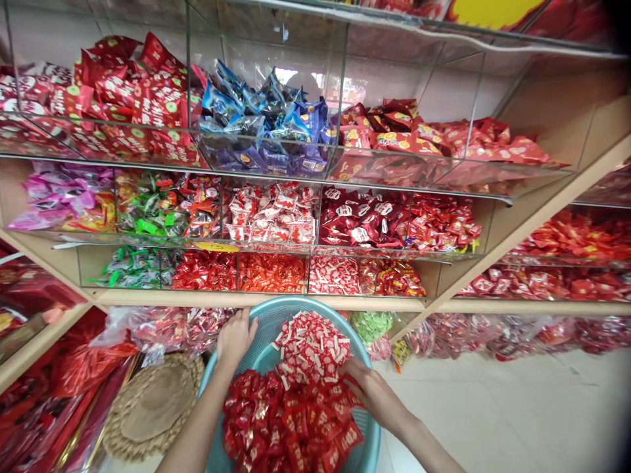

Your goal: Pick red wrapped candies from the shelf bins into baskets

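Observation:
A teal plastic basket [373, 430] stands low in front of me, holding two kinds of wrapped candies. Small red-and-white wrapped candies [313, 345] fill its far side, and larger shiny red packets [290, 420] with gold marks are heaped on the near side. My left hand [237, 338] is closed over the basket's far left rim, thumb toward the inside. On the right, my right hand [362, 386] reaches over the rim, its fingers curled in at the edge of the candies where the two kinds meet. Its fingertips are partly hidden among the wrappers.
Beyond the basket rises a wooden shelf [256, 302] with clear bins of candies, including blue packets [266, 118]. Bagged candies [182, 328] lie beneath it. At left are a round woven stool [152, 407] and red bags [89, 361]. Pale floor tiles [473, 407] extend at right.

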{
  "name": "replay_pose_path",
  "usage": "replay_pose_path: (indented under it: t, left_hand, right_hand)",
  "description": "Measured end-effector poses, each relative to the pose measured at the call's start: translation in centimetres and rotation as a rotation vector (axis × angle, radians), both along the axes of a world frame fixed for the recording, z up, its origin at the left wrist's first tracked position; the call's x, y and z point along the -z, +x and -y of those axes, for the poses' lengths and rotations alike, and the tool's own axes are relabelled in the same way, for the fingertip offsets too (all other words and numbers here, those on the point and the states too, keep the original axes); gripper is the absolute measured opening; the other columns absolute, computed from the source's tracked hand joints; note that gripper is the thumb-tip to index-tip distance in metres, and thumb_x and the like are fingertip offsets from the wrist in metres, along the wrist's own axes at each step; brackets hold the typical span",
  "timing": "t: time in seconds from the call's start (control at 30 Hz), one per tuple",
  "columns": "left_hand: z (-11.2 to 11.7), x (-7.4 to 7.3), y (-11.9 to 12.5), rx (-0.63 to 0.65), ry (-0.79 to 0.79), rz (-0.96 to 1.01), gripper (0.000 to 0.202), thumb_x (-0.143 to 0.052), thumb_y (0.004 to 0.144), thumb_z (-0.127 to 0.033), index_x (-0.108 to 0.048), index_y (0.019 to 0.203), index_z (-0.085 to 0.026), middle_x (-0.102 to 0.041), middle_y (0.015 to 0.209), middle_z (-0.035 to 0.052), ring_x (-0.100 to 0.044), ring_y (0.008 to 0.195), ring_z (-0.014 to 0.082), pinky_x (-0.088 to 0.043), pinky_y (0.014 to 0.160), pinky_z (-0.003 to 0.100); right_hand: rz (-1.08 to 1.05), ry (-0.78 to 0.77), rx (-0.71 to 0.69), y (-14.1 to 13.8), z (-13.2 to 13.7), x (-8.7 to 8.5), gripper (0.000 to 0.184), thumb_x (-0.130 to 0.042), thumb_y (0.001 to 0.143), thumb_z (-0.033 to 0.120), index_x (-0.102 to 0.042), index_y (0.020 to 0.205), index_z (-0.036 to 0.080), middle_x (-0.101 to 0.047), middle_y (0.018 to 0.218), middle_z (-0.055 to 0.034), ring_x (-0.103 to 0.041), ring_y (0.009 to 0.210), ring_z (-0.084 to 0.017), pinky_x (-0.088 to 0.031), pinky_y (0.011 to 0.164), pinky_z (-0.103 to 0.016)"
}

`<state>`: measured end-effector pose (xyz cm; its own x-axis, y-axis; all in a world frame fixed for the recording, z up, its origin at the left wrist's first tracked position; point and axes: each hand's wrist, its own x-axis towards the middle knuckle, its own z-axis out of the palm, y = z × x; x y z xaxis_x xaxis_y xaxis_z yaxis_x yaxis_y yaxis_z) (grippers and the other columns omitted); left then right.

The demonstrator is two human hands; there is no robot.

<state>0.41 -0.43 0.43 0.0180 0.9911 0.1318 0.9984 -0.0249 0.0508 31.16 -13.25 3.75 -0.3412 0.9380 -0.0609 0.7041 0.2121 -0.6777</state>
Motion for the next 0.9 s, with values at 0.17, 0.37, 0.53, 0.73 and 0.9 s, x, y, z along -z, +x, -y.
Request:
replay_pose_path:
  t: [0.17,0.37,0.53,0.73,0.9]
  left_hand:
    - [0.0,-0.1,-0.1,0.015,0.009,0.007,0.047,-0.022,0.089,-0.042,-0.047,0.119,-0.016,-0.062,0.099,0.0118,-0.061,0.084,0.0208,-0.044,0.072,0.030]
    - [-0.1,0.1,-0.2,0.036,0.042,-0.015,0.048,-0.020,0.089,-0.041,-0.048,0.116,-0.014,-0.063,0.095,0.0122,-0.061,0.083,0.0226,-0.044,0.070,0.032]
    - [-0.1,0.1,-0.2,0.040,0.038,-0.014,0.047,-0.021,0.089,-0.041,-0.047,0.117,-0.015,-0.063,0.096,0.0117,-0.062,0.082,0.0222,-0.044,0.069,0.031]
    - [-0.1,0.0,-0.1,0.025,0.021,-0.004,0.047,-0.021,0.089,-0.041,-0.046,0.118,-0.015,-0.063,0.097,0.0123,-0.061,0.082,0.0217,-0.044,0.069,0.031]
    - [-0.1,0.1,-0.1,0.016,0.019,-0.001,0.046,-0.021,0.089,-0.041,-0.047,0.117,-0.015,-0.062,0.098,0.0119,-0.061,0.083,0.0209,-0.044,0.070,0.030]
  right_hand:
    - [0.071,0.020,0.024,-0.3,0.4,0.2,0.027,-0.031,0.090,0.029,-0.056,0.099,0.024,-0.056,0.101,-0.0061,-0.057,0.088,-0.017,-0.044,0.077,-0.028]
    - [-0.096,0.027,0.180,0.5,0.0,0.4,0.034,-0.033,0.089,0.039,-0.049,0.113,0.022,-0.058,0.105,-0.0096,-0.056,0.096,-0.020,-0.044,0.086,-0.034]
    - [-0.129,0.024,0.246,1.3,-0.4,0.2,0.033,-0.035,0.088,0.042,-0.053,0.106,0.021,-0.060,0.107,-0.0095,-0.055,0.102,-0.020,-0.042,0.090,-0.035]
    - [-0.114,0.058,0.198,1.2,-0.1,0.1,0.032,-0.033,0.089,0.040,-0.055,0.100,0.020,-0.061,0.104,-0.0095,-0.056,0.099,-0.021,-0.043,0.086,-0.033]
    - [-0.130,-0.041,0.222,0.9,0.3,-0.1,0.032,-0.036,0.087,0.043,-0.051,0.104,0.021,-0.063,0.092,-0.0065,-0.059,0.082,-0.019,-0.045,0.075,-0.030]
